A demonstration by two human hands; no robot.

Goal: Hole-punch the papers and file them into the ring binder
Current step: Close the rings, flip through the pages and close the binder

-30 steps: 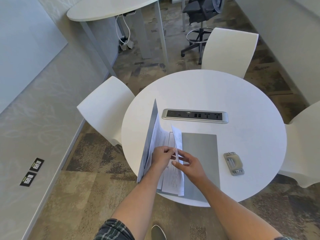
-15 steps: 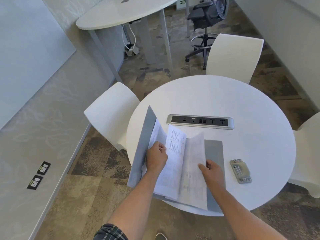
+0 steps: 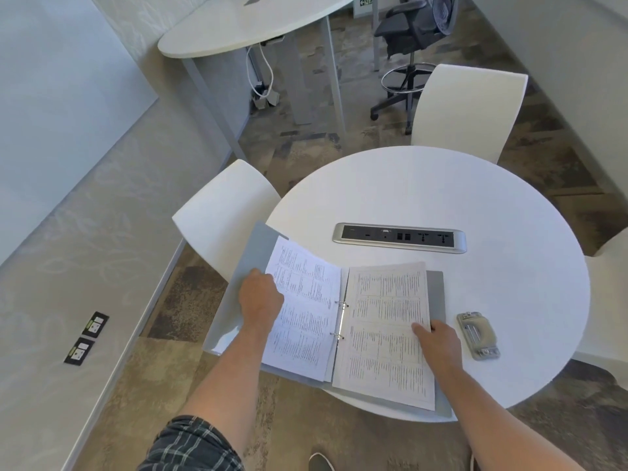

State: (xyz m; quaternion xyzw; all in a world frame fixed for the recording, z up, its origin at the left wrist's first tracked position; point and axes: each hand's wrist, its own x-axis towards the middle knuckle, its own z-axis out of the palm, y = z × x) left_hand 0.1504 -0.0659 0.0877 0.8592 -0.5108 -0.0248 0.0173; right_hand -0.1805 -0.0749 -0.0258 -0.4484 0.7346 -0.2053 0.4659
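A grey ring binder (image 3: pixel 435 294) lies open at the near edge of the round white table (image 3: pixel 441 192), its left cover hanging past the rim. Printed papers (image 3: pixel 387 328) sit on both sides of the metal rings (image 3: pixel 341 319). My left hand (image 3: pixel 260 300) rests on the left stack of pages and holds it against the left cover. My right hand (image 3: pixel 438 341) presses the right-hand sheet flat at its outer edge. A grey hole punch (image 3: pixel 477 335) lies on the table just right of the binder, untouched.
A silver power-socket strip (image 3: pixel 399 237) is set into the table beyond the binder. White chairs stand at the left (image 3: pixel 224 215), far side (image 3: pixel 465 110) and right. Another white table (image 3: pixel 244 22) and a dark office chair (image 3: pixel 411 25) stand further back.
The binder has gone from nearly upright to lying fully open. My left hand swung the cover and pages out left, my right hand laid a sheet down flat on the right.
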